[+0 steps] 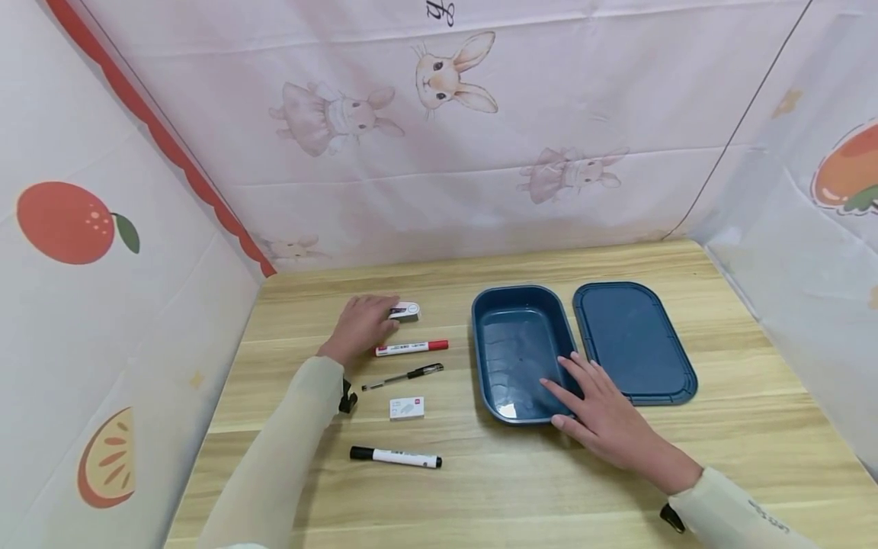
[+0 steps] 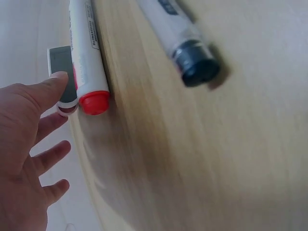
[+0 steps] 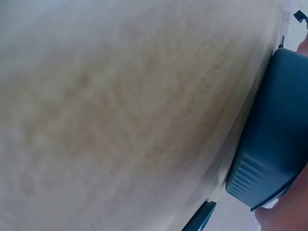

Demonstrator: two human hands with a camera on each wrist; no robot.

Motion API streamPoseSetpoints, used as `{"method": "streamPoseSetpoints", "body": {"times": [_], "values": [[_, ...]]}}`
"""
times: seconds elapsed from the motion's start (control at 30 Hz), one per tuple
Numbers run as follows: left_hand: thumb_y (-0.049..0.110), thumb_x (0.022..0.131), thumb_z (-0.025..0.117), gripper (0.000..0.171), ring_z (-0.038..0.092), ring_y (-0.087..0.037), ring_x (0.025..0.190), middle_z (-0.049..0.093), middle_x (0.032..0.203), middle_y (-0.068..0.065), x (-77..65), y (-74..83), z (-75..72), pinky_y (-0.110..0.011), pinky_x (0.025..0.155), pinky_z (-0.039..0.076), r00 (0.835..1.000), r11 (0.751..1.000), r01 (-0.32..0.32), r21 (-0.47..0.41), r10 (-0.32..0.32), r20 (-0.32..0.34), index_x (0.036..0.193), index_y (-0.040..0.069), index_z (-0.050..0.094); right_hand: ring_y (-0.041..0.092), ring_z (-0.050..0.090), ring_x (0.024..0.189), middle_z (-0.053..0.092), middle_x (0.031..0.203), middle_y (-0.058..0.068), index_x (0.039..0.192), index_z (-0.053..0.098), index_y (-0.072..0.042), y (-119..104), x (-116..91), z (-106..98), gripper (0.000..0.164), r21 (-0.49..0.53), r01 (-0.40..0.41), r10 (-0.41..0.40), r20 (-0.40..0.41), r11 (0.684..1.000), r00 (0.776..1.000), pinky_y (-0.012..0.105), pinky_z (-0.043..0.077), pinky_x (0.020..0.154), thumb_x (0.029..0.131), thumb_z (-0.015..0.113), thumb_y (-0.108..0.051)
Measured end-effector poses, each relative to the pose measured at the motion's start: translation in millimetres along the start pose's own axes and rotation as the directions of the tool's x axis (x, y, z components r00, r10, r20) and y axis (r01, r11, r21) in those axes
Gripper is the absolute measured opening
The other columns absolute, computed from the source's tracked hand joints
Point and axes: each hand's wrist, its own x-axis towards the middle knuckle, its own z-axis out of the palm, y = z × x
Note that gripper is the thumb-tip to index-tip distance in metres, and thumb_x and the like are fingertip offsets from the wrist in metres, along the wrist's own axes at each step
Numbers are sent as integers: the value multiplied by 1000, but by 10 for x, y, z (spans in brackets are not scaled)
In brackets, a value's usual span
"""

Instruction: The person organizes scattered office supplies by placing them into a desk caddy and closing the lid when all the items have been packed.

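Note:
My left hand (image 1: pixel 363 324) is at the left end of a small white and dark stapler (image 1: pixel 406 311), thumb and forefinger on either side of it. In the left wrist view the thumb (image 2: pixel 55 84) lies against the dark face of the stapler (image 2: pixel 61 60), while the other fingers are spread. A blue rectangular box (image 1: pixel 524 358) stands uncovered, with nothing inside. Over its near right rim lies my right hand (image 1: pixel 607 415), fingers extended and spread. In the right wrist view the box wall (image 3: pixel 276 130) shows beside part of that hand.
Below the stapler lie a red-capped marker (image 1: pixel 411 348), a black pen (image 1: pixel 403 377), a small white box (image 1: pixel 407 408) and a black-capped marker (image 1: pixel 395 457). The blue lid (image 1: pixel 634 343) lies right of the box. Printed cloth walls (image 1: pixel 480 175) enclose the wooden table (image 1: pixel 521 496).

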Motion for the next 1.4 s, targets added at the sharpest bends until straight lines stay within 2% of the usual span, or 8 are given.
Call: {"method": "streamPoseSetpoints", "body": {"times": [0.3, 0.67, 0.93, 1.27, 1.4], "values": [[39, 99, 64, 56, 42, -34, 138, 55, 147, -11, -5, 21, 43, -59, 116, 29, 1000, 999, 26, 22, -25, -13, 147, 14, 52, 36, 16, 154, 29, 162, 18, 152, 47, -26, -10, -5, 0, 55, 3, -1, 1, -1, 1000, 1000, 36, -7, 126, 101, 59, -41], [37, 95, 70, 51, 48, -30, 129, 64, 136, -8, -13, 7, 40, -55, 111, 35, 999, 999, 37, -25, -38, -38, 139, 14, 60, 39, 18, 152, 31, 161, 19, 151, 48, -25, -17, 0, 20, 54, 27, -1, 2, -10, 1000, 1000, 38, -6, 126, 101, 58, -41], [35, 95, 69, 48, 51, -29, 125, 64, 137, -7, -30, 22, 25, -53, 108, 39, 998, 997, 47, -63, -50, -48, 137, 13, 61, 38, 17, 153, 30, 161, 20, 152, 47, -25, -1, 2, 24, 54, 27, 6, -5, -18, 1000, 1000, 41, -4, 126, 101, 58, -41], [37, 96, 68, 51, 48, -29, 133, 59, 143, -6, -8, 170, -50, -54, 112, 35, 996, 992, 45, -122, -54, -74, 142, 16, 57, 39, 19, 152, 31, 161, 20, 151, 48, -25, 5, -8, 11, 54, 25, 0, 1, -22, 1000, 1000, 42, -3, 126, 101, 59, -40], [36, 97, 68, 51, 48, -29, 132, 58, 144, -6, 12, 281, -99, -54, 112, 36, 994, 989, 14, -149, -29, -104, 142, 17, 56, 39, 19, 152, 32, 161, 20, 151, 49, -24, 8, -4, 11, 53, 29, -2, 2, -25, 1000, 1000, 42, -3, 126, 101, 59, -40]]}}
